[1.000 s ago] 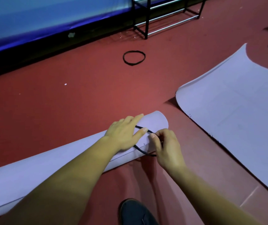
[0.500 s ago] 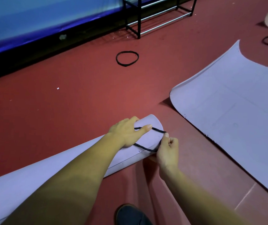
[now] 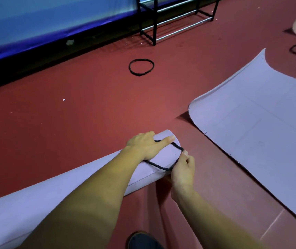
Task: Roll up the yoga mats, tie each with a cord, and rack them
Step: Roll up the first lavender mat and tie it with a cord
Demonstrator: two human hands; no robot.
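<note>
**Cord at the right end of the rolled mat, both hands engaged.**

The rolled mat [image 3: 54, 194] lies on the red floor [image 3: 72, 132], running from lower left to centre. Beyond it, a spare cord loop [image 3: 141, 67] lies in front of the rack [image 3: 154, 24]. Your left hand [image 3: 147, 146] rests flat on top of the roll near its right end, thumb straight, with the cord [image 3: 155, 164] passing beneath the thumb. Your right hand [image 3: 183, 168], just beside the roll's end, pinches the cord between thumb and curled fingers. Further right, a second mat [image 3: 260, 132] lies unrolled, apart from the roll.
</note>
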